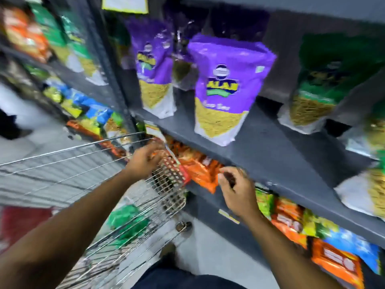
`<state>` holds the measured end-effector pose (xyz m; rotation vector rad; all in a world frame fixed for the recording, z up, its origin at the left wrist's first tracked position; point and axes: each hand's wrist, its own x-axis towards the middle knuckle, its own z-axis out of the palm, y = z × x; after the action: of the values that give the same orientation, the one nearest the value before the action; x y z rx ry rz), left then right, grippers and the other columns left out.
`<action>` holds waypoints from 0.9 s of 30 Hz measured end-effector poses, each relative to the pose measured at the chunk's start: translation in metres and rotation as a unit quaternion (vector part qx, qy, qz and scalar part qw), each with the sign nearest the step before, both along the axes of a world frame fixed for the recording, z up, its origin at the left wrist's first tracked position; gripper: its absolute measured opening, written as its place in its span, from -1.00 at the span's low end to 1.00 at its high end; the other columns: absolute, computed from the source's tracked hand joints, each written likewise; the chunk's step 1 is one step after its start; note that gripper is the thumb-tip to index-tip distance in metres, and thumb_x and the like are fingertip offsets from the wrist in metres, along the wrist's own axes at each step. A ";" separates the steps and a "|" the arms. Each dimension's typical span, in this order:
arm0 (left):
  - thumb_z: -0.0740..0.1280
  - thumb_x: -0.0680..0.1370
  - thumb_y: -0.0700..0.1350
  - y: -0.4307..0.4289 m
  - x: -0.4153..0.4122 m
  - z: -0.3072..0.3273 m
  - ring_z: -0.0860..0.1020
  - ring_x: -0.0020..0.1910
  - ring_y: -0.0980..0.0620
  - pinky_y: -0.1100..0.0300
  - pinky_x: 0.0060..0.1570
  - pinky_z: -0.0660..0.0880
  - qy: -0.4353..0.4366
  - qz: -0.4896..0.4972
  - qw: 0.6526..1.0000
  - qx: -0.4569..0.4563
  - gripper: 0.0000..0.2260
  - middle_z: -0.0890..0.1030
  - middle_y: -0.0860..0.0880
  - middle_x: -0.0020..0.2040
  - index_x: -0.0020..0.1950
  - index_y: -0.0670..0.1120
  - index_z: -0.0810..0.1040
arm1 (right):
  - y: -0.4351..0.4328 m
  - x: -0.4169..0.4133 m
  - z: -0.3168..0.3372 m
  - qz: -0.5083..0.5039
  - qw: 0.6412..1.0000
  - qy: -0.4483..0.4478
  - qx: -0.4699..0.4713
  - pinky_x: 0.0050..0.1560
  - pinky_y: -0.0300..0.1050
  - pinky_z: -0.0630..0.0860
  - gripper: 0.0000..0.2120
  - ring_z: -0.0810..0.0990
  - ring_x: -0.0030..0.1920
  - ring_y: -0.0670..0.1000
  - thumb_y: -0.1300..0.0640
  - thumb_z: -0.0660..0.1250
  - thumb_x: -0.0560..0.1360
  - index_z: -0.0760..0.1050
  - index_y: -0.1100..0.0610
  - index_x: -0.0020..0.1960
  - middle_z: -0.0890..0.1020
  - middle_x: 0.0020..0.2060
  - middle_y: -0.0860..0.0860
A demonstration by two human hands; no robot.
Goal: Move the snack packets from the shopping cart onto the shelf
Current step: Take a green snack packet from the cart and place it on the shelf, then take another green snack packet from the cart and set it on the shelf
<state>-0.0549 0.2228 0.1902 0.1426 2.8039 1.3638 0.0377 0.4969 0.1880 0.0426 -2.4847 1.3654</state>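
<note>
The frame is blurred by motion. A wire shopping cart stands at the lower left with green snack packets inside. An orange snack packet lies at the front of the lower dark shelf, just past the cart's front corner. My left hand reaches over the cart's rim, fingers curled on the packet's left end. My right hand pinches the packet's right edge. Other orange packets sit behind it on the same shelf.
Purple packets and green packets stand upright on the shelf above. Orange, green and blue packets fill the shelf below at the right. More packets line the shelves at the left. Pale floor lies beside the cart.
</note>
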 end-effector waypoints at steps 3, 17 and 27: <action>0.33 0.53 -0.10 -0.093 0.006 -0.046 0.61 0.09 -0.20 0.02 0.10 0.48 -0.079 0.024 0.977 -0.195 -0.79 0.65 -0.22 0.11 0.15 -0.07 0.59 | -0.069 -0.045 -0.011 0.137 0.984 -0.094 0.057 -0.07 -0.22 0.45 -0.86 0.55 -0.15 -0.06 0.09 0.33 0.42 0.59 0.07 -0.05 0.65 -0.16 0.01; 0.23 0.57 -0.15 -0.208 0.092 -0.200 0.56 0.17 -0.17 0.11 0.07 0.52 -0.538 0.050 0.830 -0.139 -0.72 0.59 -0.24 0.19 0.19 -0.28 0.51 | -0.255 -0.109 -0.111 0.421 0.679 -0.482 0.359 0.13 -0.09 0.49 -0.53 0.54 0.17 0.17 -0.05 0.30 0.50 0.44 0.27 0.26 0.55 0.23 0.20; 0.30 0.51 -0.14 -0.196 0.088 -0.204 0.55 -0.57 0.06 0.28 -0.51 0.49 -0.538 0.328 0.681 0.374 -0.83 0.61 -0.09 -0.50 -0.23 -0.20 0.53 | -0.272 -0.122 -0.114 0.409 0.714 -0.511 0.248 -0.07 -0.28 0.44 -0.58 0.60 0.03 0.01 0.21 0.36 0.47 0.45 0.06 0.32 0.49 0.32 0.10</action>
<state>0.0333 0.0269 -0.0141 -1.2945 1.1969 1.7299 -0.0839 0.2246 0.0740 0.8045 -4.0718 0.9811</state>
